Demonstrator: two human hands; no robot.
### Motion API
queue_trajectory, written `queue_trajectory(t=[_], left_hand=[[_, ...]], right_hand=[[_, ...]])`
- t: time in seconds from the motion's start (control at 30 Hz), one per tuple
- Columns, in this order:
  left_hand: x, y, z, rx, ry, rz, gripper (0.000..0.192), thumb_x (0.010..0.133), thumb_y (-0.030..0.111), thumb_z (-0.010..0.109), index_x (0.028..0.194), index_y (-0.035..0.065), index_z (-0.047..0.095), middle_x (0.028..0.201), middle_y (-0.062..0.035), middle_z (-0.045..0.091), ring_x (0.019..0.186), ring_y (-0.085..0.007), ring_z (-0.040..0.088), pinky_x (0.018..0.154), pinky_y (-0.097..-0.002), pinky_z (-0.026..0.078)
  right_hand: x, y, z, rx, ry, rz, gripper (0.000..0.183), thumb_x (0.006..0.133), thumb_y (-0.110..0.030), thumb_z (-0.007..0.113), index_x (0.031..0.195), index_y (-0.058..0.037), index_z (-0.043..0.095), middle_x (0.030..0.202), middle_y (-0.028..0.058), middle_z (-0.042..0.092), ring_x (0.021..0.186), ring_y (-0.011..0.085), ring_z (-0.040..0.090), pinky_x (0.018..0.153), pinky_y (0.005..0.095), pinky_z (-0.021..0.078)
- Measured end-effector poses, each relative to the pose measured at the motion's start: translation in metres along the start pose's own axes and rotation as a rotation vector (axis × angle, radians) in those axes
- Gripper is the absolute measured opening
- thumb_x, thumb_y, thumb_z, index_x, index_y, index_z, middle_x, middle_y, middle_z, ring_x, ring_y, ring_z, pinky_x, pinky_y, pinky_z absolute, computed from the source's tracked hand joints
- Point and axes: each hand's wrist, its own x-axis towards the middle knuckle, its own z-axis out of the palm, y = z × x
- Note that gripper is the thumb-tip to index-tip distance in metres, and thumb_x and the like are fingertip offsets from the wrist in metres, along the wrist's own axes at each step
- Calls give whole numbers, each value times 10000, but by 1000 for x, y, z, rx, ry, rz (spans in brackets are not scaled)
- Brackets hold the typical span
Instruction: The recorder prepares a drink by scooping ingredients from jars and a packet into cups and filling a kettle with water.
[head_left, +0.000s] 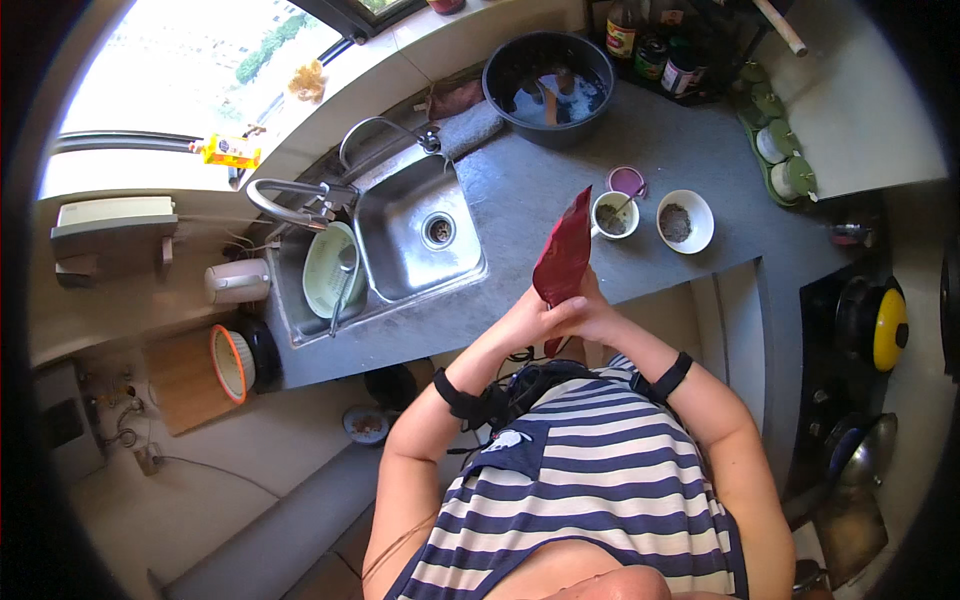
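Note:
Both my left hand (534, 315) and my right hand (592, 307) grip a red foil pouch (564, 251), held up above the counter's front edge. The fingers overlap around its lower part, and part of the pouch hangs below them. Just beyond it stands a white mug (616, 216) holding a dark grey-green, powdery substance and a spoon. Behind the mug lies a round purple lid (625, 181). To the mug's right sits a white bowl (697, 220) with similar dark powder inside. Whether the pouch's top is unsealed cannot be told.
A steel sink (420, 262) with taps is at left, beside a green colander (321, 270). At the back stands a large dark basin (551, 133) of water. Bottles and jars (651, 60) fill the back corner; a stove (817, 360) with pans is at right.

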Motion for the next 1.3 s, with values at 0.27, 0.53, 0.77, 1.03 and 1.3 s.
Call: queue_trajectory(t=[0.27,0.53,0.77,1.03,1.3], left_hand=[[14,21,-2,-21,-48,53,866,808,343,725,1439,51,209,1383,-158,363,1143,-244,512,925,-359,463],[16,73,-23,708,81,715,625,591,269,831,1155,142,592,1239,-72,482,1089,-272,487,880,-380,468],[30,59,-12,700,-24,815,370,605,176,788,943,166,638,1097,-11,572,1019,-252,513,859,-374,469],[44,34,-16,512,-251,635,210,686,192,769,830,103,644,982,20,633,966,-220,496,890,-339,398],[66,11,5,477,-206,452,332,718,283,766,957,85,648,1065,-54,585,1048,-263,485,927,-372,409]], right_hand=[[-17,-6,-75,198,-116,273,991,524,-242,844,1348,-11,344,1298,209,453,1233,344,442,1039,413,348],[-46,-12,-132,-196,-310,227,987,550,-298,825,1363,-23,337,1307,213,422,1232,385,396,1061,446,310],[-62,-4,-150,-218,-554,303,1046,539,-307,818,1401,-33,293,1358,202,386,1280,370,361,1091,434,280],[-63,-1,-181,259,-414,540,992,600,-124,785,1439,-98,258,1357,134,452,1277,255,425,1075,372,306],[-82,15,-218,213,-337,641,831,664,-71,707,1408,-75,337,1293,77,495,1203,186,464,1031,322,331]])
